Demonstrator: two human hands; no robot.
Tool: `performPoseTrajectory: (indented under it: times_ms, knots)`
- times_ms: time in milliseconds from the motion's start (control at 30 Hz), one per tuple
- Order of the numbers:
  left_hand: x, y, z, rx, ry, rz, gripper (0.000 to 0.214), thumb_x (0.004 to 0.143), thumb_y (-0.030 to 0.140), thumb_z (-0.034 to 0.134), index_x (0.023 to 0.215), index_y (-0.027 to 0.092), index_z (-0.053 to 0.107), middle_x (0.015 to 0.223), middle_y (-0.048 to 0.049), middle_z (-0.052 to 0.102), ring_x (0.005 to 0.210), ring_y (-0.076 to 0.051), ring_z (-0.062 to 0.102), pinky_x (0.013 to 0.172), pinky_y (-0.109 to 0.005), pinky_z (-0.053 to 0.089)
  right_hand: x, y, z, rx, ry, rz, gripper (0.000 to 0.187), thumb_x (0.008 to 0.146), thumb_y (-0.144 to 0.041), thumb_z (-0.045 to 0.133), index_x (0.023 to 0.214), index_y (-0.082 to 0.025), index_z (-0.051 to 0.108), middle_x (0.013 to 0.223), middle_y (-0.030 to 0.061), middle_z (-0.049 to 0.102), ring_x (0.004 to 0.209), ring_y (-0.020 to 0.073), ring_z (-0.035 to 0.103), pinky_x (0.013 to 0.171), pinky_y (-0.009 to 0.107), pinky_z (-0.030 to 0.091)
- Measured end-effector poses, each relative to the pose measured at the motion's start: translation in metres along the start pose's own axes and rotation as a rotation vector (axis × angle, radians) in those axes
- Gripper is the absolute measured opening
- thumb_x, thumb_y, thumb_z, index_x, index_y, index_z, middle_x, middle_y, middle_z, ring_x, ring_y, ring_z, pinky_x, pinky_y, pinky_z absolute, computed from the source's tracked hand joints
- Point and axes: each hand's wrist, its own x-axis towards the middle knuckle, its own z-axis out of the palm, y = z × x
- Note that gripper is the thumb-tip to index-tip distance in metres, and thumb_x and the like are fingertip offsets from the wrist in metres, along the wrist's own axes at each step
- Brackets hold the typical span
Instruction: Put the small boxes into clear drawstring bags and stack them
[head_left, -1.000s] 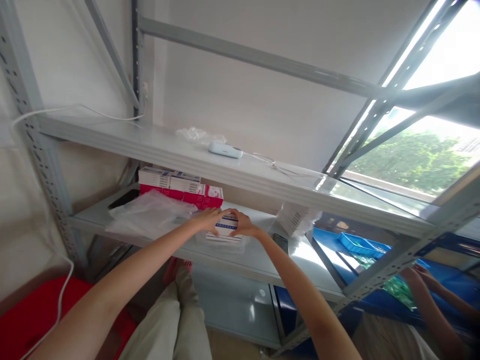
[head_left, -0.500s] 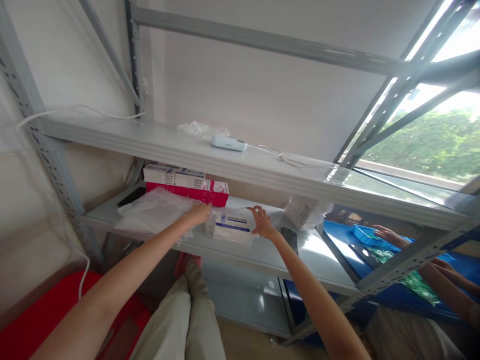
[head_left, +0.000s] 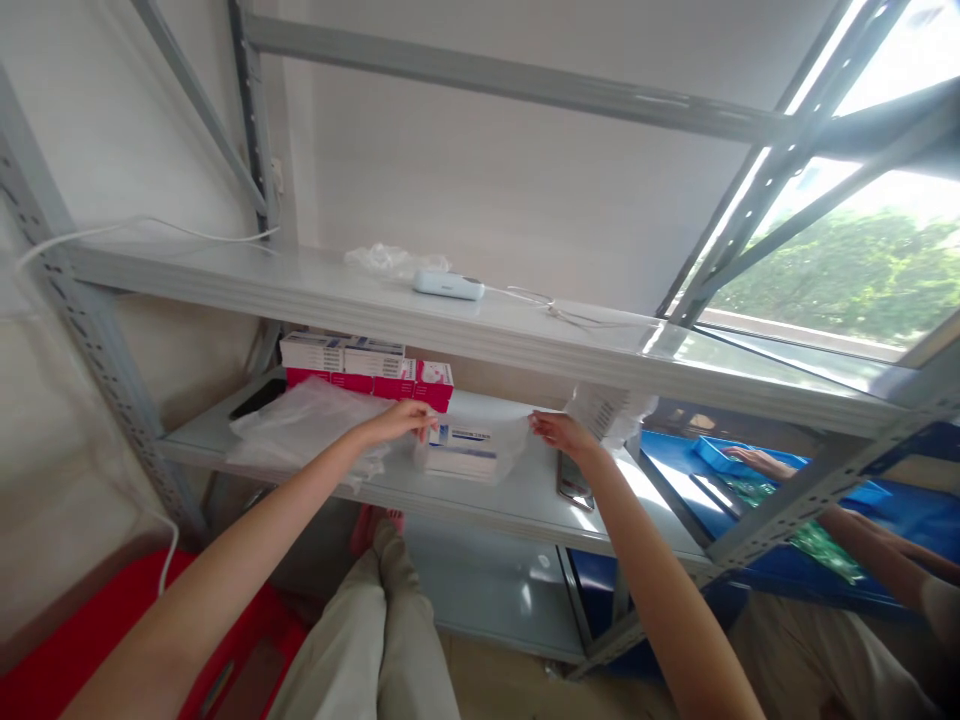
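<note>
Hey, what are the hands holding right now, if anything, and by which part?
A clear plastic bag around white boxes: the left hand seems to pinch its upper left corner, the right hand its upper right.

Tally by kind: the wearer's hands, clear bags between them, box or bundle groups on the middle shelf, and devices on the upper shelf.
Hands: 2 (left hand, right hand)
Bags: 1 (clear plastic bag)
Groups: 3 (white box stack, red and white boxes, plastic-wrapped bundle)
Devices: 1 (pale blue device)
Total: 7
</note>
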Motion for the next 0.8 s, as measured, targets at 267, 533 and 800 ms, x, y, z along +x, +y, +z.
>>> performPoseTrajectory:
  times_ms: [267,533,800]
  knots:
    - [0.027,0.018,0.015,0.203,0.326,0.14,0.021,0.088,0.021,0.051,0.074,0.015,0.065,0.075,-0.0038,0.064,0.08,-0.018,0.06,0.081,-0.031,0.044,-0.005,-0.017,0.039,0.13,0.08,-0.331,0.034,0.074,-0.043,0.061,0.103,-0.027,0.068,0.121,0.0052,0.061,0.118,0.0223,0.049,0.099,0.039,0.038]
    - [0.053,0.026,0.05,0.587,0.245,0.303,0.019,0.09,0.014,0.045,0.079,0.017,0.061,0.102,-0.0069,0.054,0.103,-0.02,0.05,0.096,-0.036,0.04,0.011,-0.005,0.115,-0.237,-0.27,-0.518,0.046,0.073,-0.035,0.07,0.115,-0.019,0.06,0.079,0.0029,0.065,0.074,0.0186,0.059,0.074,0.035,0.049]
    - [0.049,0.004,0.048,0.277,0.163,0.209,0.022,0.085,0.016,0.055,0.106,0.019,0.051,0.103,-0.0057,0.061,0.096,-0.017,0.058,0.086,-0.029,0.046,0.009,0.011,0.142,-0.31,-0.069,-0.487,0.043,0.096,-0.035,0.026,0.079,-0.017,0.062,0.066,0.0041,0.06,0.063,0.0155,0.055,0.06,0.027,0.042]
